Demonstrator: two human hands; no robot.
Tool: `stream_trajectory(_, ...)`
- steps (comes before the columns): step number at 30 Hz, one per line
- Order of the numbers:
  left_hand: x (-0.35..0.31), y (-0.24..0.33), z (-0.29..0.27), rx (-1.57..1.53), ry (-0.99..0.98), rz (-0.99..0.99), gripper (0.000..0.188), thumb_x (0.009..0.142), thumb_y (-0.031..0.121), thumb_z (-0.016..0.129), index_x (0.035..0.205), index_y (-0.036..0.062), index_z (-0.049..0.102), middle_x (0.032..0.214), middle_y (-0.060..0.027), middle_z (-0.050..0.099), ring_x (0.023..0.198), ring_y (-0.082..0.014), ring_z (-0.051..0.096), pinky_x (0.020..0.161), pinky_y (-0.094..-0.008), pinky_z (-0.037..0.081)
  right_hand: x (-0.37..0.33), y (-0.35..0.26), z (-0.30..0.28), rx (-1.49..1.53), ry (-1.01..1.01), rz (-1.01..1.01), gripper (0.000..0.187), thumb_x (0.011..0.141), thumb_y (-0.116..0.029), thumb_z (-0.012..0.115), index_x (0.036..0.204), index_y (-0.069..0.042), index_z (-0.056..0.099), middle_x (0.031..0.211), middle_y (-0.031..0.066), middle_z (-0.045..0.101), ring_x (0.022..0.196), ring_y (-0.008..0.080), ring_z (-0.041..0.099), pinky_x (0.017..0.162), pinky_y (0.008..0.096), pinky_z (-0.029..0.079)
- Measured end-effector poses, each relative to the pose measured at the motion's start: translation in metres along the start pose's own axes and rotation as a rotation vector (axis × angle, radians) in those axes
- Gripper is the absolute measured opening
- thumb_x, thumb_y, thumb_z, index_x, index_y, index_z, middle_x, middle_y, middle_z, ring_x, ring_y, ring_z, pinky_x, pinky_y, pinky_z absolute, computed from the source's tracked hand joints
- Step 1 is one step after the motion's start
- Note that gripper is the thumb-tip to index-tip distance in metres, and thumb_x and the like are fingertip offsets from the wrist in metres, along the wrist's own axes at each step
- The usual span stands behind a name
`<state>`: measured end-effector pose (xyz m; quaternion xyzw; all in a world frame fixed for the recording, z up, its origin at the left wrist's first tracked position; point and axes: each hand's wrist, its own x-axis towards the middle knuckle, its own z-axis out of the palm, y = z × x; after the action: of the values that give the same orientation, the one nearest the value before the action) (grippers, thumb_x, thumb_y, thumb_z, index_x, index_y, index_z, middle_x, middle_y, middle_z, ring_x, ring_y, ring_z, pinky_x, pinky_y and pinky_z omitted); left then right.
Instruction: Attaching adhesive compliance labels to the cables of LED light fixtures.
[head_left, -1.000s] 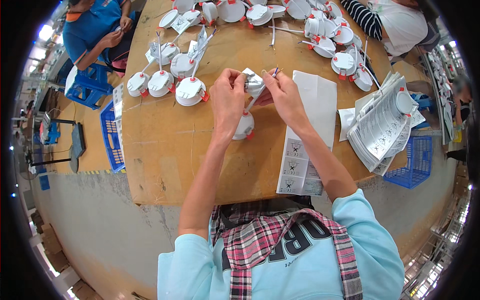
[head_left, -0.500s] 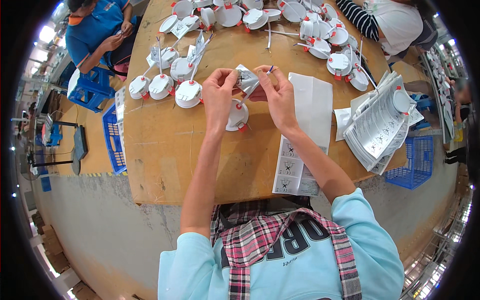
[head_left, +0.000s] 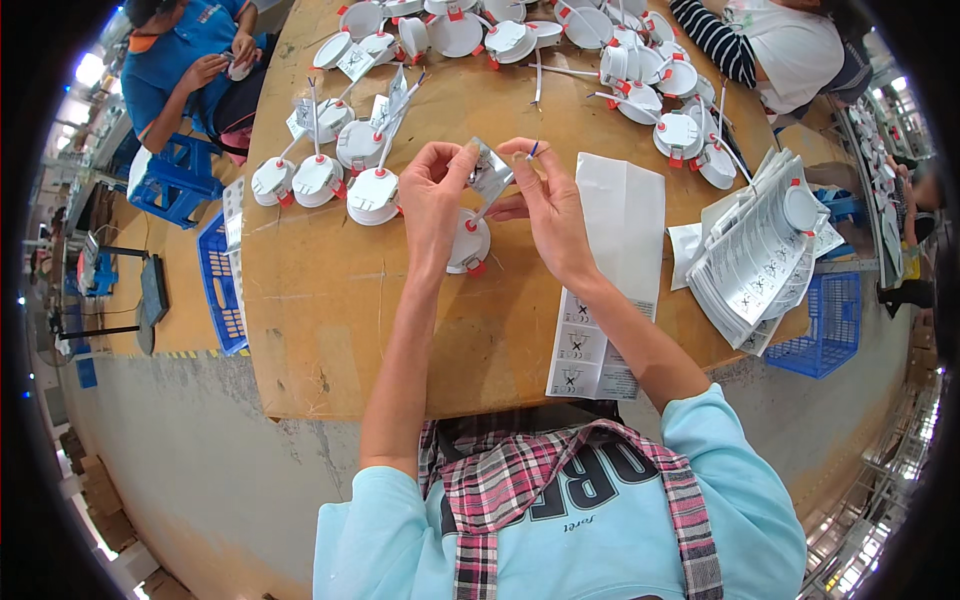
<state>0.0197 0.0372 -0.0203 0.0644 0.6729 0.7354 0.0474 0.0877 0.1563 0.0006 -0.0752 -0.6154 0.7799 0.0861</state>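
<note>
A round white downlight (head_left: 470, 246) with red clips lies on the table below my hands, its cable running up between them. My left hand (head_left: 437, 195) pinches a silvery printed sticker label (head_left: 489, 174) by its left edge, beside the cable. My right hand (head_left: 554, 205) is closed at thumb and index finger around the cable's upper end; a blue wire tip (head_left: 533, 150) pokes out there. Its lower fingers reach behind the label. To the left stand several downlights (head_left: 373, 196), some with labels folded around their cables.
A sheet of labels (head_left: 620, 220) lies by my right forearm, with a thick stack of sheets (head_left: 750, 260) farther right. Many downlights (head_left: 600, 60) crowd the far table. Blue crates (head_left: 825, 325) stand beside it. Two people sit across, one in blue (head_left: 185, 60), one in white (head_left: 775, 50).
The label has tilted and turned between my hands, its printed face now less visible. My right fingers have drawn slightly back from it. The person in blue has shifted their hands.
</note>
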Motion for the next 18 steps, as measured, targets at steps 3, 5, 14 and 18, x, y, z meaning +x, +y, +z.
stream_trajectory(3, 0.000, 0.001, 0.000, -0.058, 0.019, 0.011, 0.013, 0.086, 0.015, 0.065, 0.080, 0.0032, 0.063, 0.075, -0.0002, 0.062, 0.067, -0.0052, 0.054, 0.068, -0.0228, 0.049, 0.000, 0.003, 0.001, -0.009, 0.015, -0.016, 0.023, 0.099, -0.026, 0.043, 0.113, -0.008, 0.049, 0.083, 0.0068, 0.063, 0.071, 0.0153, 0.067, 0.062, 0.0271, 0.056)
stream_trajectory(5, -0.002, 0.001, 0.003, -0.066, 0.043, 0.030, 0.013, 0.085, 0.015, 0.066, 0.079, 0.0035, 0.063, 0.074, -0.0002, 0.062, 0.067, -0.0052, 0.054, 0.068, -0.0227, 0.049, 0.001, 0.005, -0.001, -0.002, 0.015, -0.033, 0.024, 0.099, -0.026, 0.043, 0.114, -0.008, 0.050, 0.082, 0.0062, 0.063, 0.070, 0.0144, 0.066, 0.063, 0.0269, 0.056)
stream_trajectory(14, -0.006, 0.008, 0.006, -0.241, 0.062, -0.055, 0.016, 0.085, 0.018, 0.067, 0.085, 0.0027, 0.063, 0.077, -0.0017, 0.063, 0.069, -0.0061, 0.056, 0.066, -0.0234, 0.049, 0.001, -0.001, -0.004, -0.022, -0.004, -0.021, 0.027, 0.100, -0.028, 0.041, 0.114, -0.009, 0.052, 0.079, 0.0060, 0.064, 0.068, 0.0127, 0.065, 0.063, 0.0265, 0.055)
stream_trajectory(18, -0.007, 0.013, 0.007, -0.255, -0.006, -0.165, 0.020, 0.084, 0.022, 0.069, 0.088, 0.0025, 0.066, 0.077, -0.0030, 0.065, 0.068, -0.0068, 0.058, 0.065, -0.0235, 0.048, 0.002, 0.000, -0.006, -0.032, -0.009, -0.020, 0.028, 0.099, -0.029, 0.042, 0.115, -0.009, 0.052, 0.075, 0.0057, 0.064, 0.067, 0.0125, 0.065, 0.062, 0.0260, 0.054)
